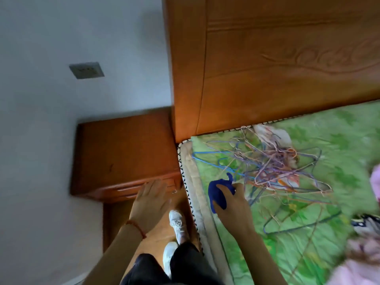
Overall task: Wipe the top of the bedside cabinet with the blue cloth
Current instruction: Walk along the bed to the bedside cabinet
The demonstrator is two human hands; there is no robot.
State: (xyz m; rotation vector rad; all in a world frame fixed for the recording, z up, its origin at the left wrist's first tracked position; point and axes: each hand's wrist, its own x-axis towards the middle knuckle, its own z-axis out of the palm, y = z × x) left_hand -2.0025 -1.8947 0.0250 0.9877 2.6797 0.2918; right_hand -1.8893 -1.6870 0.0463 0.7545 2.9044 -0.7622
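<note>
Head view, my right hand (234, 199): my fingers curl round the blue cloth (218, 192), which is bunched into a ball, over the near corner of the bed.
Blue cloth: in my right hand, just above the green bedspread (308, 202), beside a tangle of wire hangers (273, 165); well apart from the cabinet top.
My left hand (153, 199): palm down, fingers straight and spread, holding nothing; it hovers at the front edge of the bedside cabinet (125, 153), near its drawer. I cannot tell if the fingertips touch the wood.
Bedside cabinet: brown wood, standing against the wall (41, 140), just beside the wooden headboard (277, 68).
Wall: a socket plate (86, 70) sits above the cabinet.
My feet: white shoes (176, 223) on the floor between cabinet and mattress.
</note>
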